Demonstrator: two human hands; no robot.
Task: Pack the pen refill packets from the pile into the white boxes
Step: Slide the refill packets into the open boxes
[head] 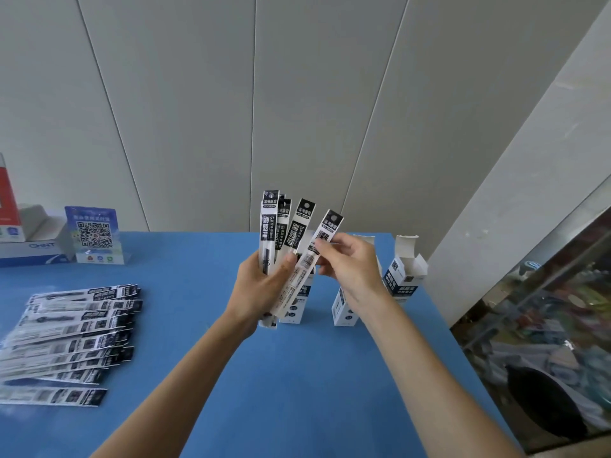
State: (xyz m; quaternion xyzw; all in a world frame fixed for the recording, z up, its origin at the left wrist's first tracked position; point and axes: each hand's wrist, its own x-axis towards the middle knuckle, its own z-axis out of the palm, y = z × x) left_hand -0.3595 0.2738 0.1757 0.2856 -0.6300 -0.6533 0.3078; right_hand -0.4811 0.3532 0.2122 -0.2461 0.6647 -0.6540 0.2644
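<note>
Fingers (322, 251) of the right hand (347, 269) are pinched on one refill packet (317, 256), angled toward 1 o'clock, likely being drawn off for boxing. Left hand (261, 285) is curled round a fanned bunch of packets (281, 226), held upright so single ones can be separated. Packets are long, narrow, clear sleeves with black-and-white printed headers. Open-flapped white boxes (405, 276) stand behind at 2 o'clock. The pile (69, 338) lies on the blue table (297, 375) at 9 o'clock.
</note>
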